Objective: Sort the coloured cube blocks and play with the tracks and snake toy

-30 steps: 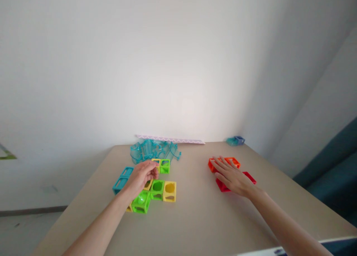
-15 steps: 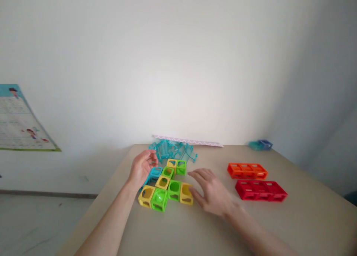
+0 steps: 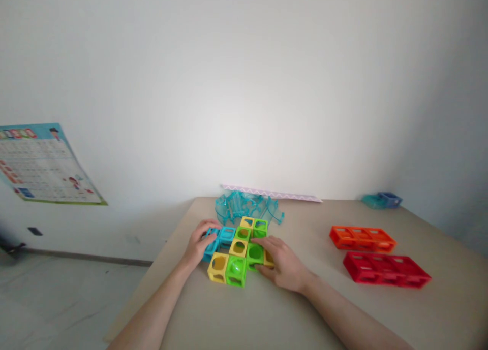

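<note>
Hollow plastic cube blocks lie joined in a stepped cluster on the table. Yellow cubes [image 3: 218, 267] and green cubes [image 3: 236, 271] alternate through it, and light-blue cubes [image 3: 227, 235] sit at its left side. My left hand [image 3: 199, 244] grips the leftmost light-blue cubes, fingers over their far side. From the right, my right hand [image 3: 284, 263] closes round a green cube [image 3: 255, 254] and the yellow cube at its right, thumb in front and fingers behind. That yellow cube is mostly covered by the hand.
Translucent teal curved pieces [image 3: 238, 207] are heaped behind the cluster, before a patterned strip [image 3: 272, 193] along the wall. To the right lie an orange block row [image 3: 362, 238] and a red block row [image 3: 386, 269]. A blue container [image 3: 390, 199] stands at the far right corner.
My left hand has come down onto the light-blue cubes. My right hand has moved in and closed on the cluster's right end. The view has turned slightly left.
</note>
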Demonstrator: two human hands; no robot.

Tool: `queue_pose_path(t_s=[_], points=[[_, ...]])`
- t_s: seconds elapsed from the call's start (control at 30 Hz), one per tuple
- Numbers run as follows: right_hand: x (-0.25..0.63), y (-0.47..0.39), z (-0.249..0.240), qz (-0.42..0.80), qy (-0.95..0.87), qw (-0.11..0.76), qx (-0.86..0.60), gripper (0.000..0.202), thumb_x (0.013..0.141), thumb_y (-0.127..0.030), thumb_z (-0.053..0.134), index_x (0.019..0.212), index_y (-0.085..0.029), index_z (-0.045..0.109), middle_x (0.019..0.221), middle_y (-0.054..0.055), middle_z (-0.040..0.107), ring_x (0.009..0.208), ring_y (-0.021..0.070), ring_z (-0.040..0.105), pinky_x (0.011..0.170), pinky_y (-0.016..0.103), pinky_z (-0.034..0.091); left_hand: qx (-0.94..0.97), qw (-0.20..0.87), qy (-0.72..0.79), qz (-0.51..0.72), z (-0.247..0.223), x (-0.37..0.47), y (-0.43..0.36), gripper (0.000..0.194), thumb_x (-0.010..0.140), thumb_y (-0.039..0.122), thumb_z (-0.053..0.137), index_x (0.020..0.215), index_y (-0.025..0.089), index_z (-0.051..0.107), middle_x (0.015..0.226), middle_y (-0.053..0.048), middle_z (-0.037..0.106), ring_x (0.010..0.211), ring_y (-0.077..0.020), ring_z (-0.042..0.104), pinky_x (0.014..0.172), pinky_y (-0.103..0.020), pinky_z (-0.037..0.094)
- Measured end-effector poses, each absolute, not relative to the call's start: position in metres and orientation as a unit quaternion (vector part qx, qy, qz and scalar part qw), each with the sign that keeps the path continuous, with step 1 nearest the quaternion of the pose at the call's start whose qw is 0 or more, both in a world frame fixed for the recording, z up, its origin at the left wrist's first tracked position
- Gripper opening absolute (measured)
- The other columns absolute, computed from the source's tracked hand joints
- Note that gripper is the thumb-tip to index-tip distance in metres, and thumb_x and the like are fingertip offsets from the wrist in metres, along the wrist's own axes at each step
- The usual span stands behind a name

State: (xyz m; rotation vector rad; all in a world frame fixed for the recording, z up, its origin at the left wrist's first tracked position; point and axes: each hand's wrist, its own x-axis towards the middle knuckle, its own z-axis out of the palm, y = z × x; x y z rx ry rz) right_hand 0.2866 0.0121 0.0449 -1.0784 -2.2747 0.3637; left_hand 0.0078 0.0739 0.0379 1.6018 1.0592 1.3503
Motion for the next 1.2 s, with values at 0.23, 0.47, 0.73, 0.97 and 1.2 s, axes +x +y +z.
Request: queue_pose_path(t_s=[0.23, 0.47, 0.73, 0.97, 1.2], points=[[0.288, 0.013, 0.041, 0.172, -0.827, 0.333, -0.418, 0.051, 0.075, -0.027, 0.067, 0.125, -0.02, 0.054, 0.117, 0.012, 0.061, 0.109, 0.0277, 0.057, 0.095, 0.044, 0.045, 0.687, 0.395, 0.387, 0.471, 0.036, 0.007, 0.073, 0.028, 0.066, 0.022, 0.067, 0.093, 0.021, 0.073, 0.113, -0.008, 0.063, 0.111, -0.028, 0.054, 0.097, -0.034, 0.038], [0.288, 0.012, 0.04, 0.182, -0.828, 0.339, -0.407, 0.05, 0.075, -0.026, 0.067, 0.123, -0.019, 0.055, 0.116, 0.012, 0.061, 0.107, 0.0266, 0.057, 0.095, 0.043, 0.045, 0.687, 0.366, 0.416, 0.47, 0.032, 0.003, 0.077, 0.031, 0.067, 0.018, 0.062, 0.096, 0.021, 0.072, 0.103, -0.005, 0.066, 0.099, -0.0244, 0.058, 0.087, -0.029, 0.041], [0.287, 0.013, 0.038, 0.188, -0.822, 0.341, -0.417, 0.05, 0.074, -0.027, 0.068, 0.122, -0.019, 0.057, 0.117, 0.013, 0.062, 0.108, 0.0269, 0.058, 0.095, 0.042, 0.045, 0.734, 0.324, 0.484, 0.35, 0.058, 0.016, 0.1, 0.013, 0.061, 0.023, 0.07, 0.074, 0.024, 0.074, 0.08, -0.005, 0.07, 0.084, -0.0262, 0.061, 0.078, -0.029, 0.041], [0.288, 0.006, 0.042, 0.151, -0.834, 0.323, -0.421, 0.049, 0.074, -0.023, 0.066, 0.121, -0.017, 0.056, 0.111, 0.012, 0.062, 0.103, 0.0262, 0.057, 0.091, 0.041, 0.046, 0.703, 0.351, 0.505, 0.358, 0.043, 0.028, 0.123, 0.023, 0.067, 0.04, 0.067, 0.066, 0.018, 0.073, 0.067, -0.004, 0.069, 0.07, -0.0242, 0.061, 0.064, -0.028, 0.038], [0.264, 0.016, 0.066, 0.05, -0.849, 0.325, -0.414, 0.027, 0.082, -0.022, 0.057, 0.108, -0.018, 0.062, 0.103, 0.01, 0.063, 0.098, 0.0245, 0.055, 0.089, 0.04, 0.044, 0.666, 0.389, 0.485, 0.412, 0.031, 0.007, 0.124, 0.022, 0.069, 0.035, 0.063, 0.063, 0.016, 0.072, 0.069, -0.005, 0.068, 0.075, -0.0226, 0.059, 0.071, -0.029, 0.041]])
